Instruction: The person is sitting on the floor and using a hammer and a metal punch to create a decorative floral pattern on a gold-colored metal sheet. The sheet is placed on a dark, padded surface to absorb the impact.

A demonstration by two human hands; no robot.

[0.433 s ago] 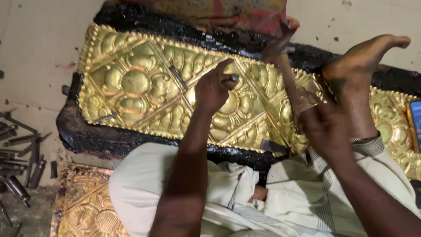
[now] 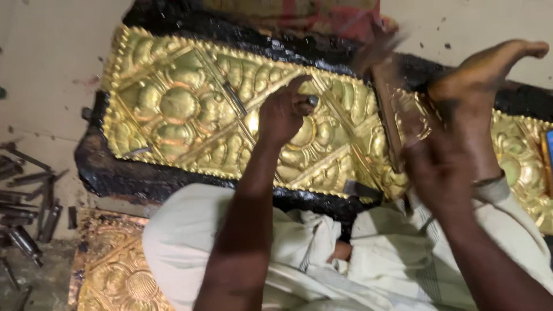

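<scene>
Floor w/ black slab, punches

Right hand, hammer motion-blurred.

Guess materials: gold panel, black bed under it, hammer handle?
Panel: thin embossed sheet metal, probably brass; shiny yellow, raised floral relief. Black bed: lumpy, matte, pitch-like; uncertain. Hammer handle in right hand: looks wooden, brown, blurred.
</scene>
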